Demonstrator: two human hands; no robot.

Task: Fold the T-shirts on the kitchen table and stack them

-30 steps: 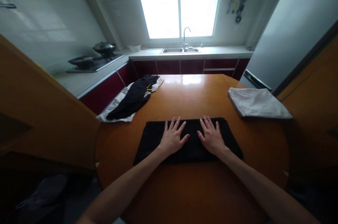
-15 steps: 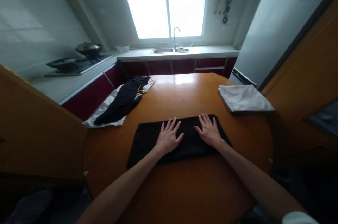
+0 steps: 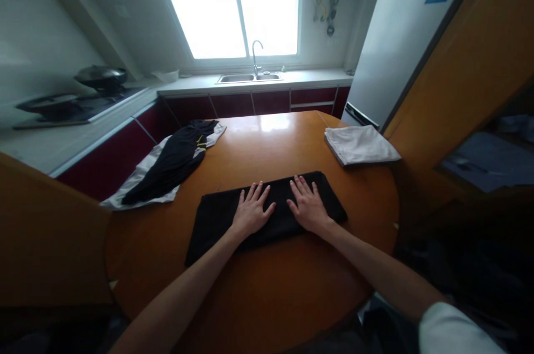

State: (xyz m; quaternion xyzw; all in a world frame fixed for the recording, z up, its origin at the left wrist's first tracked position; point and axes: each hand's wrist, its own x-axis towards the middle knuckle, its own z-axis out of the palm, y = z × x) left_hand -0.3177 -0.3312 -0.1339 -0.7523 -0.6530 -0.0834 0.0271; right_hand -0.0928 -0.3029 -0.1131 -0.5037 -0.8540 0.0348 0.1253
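A black cloth folded into a flat rectangle point(image 3: 217, 218) lies across the near middle of the table. My left hand point(image 3: 252, 210) rests palm down on its middle, fingers spread. Flat on the cloth's right part is my right hand point(image 3: 307, 205), its fingers apart too. Both thumbs point inward, with a strip of black cloth showing between them. Neither hand grips anything. Whether the cloth is a garment, I cannot tell.
Dark and white clothes point(image 3: 169, 162) lie loosely on the table's left edge. A folded pale cloth point(image 3: 361, 144) sits at the right. The round wooden table point(image 3: 267, 145) faces a counter with a sink point(image 3: 237, 78). A fridge point(image 3: 387, 37) stands at right.
My view has turned a little to the right, so everything shows farther left. Both hands stay spread on the black cloth, with no clear movement over it.
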